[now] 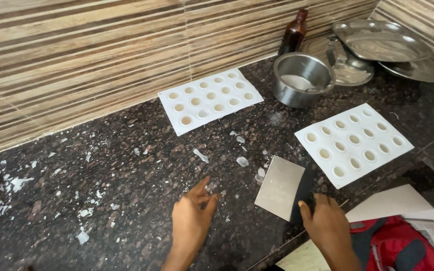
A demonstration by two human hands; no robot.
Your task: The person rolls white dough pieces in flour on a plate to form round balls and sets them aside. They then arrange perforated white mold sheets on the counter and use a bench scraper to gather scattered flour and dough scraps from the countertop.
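A flat metal scraper (281, 186) is held by its dark handle in the right hand (327, 226), with the blade tilted down onto the dark speckled bench (126, 165). The left hand (191, 217) is held open, fingers spread, just over the bench, and nothing is held in it. White bits (201, 155) are scattered on the bench. Two white moulds with round holes are seen, one near the wall (209, 100) and one right of the scraper (353, 144). A steel pot (302, 79) is set behind them.
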